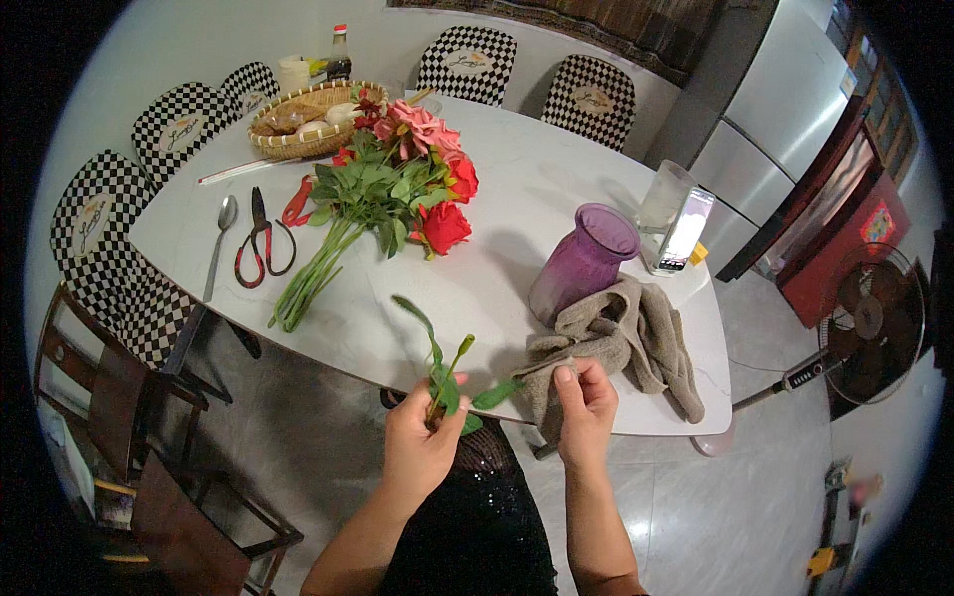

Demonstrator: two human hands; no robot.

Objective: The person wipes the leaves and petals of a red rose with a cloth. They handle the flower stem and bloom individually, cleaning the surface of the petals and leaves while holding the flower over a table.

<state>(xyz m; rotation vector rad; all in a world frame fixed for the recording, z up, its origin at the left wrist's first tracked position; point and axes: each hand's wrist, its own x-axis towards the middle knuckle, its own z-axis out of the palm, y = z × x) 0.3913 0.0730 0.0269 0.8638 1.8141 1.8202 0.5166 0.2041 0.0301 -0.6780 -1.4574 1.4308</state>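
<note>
Between the fingers of my left hand (425, 439) is a green stem with leaves (446, 387), held in front of the table's near edge. My right hand (585, 413) pinches a corner of a grey-brown cloth (596, 339), which lies bunched on the table and hangs over its edge. Just behind the cloth stands a purple glass vase (581, 261), tilted-looking in this wide view. A bunch of red and pink roses (402, 171) lies farther left, its bare stems (317, 279) pointing towards me. Whether these flowers are real or artificial I cannot tell.
On the white table (507, 223) are black scissors (261, 246), a spoon (221, 242), a red-handled tool (299, 201), and a woven basket (320, 123). A lit phone (686, 231) leans near a clear container (665, 194). A fan (868, 320) stands right; checkered chairs (182, 134) line the far side.
</note>
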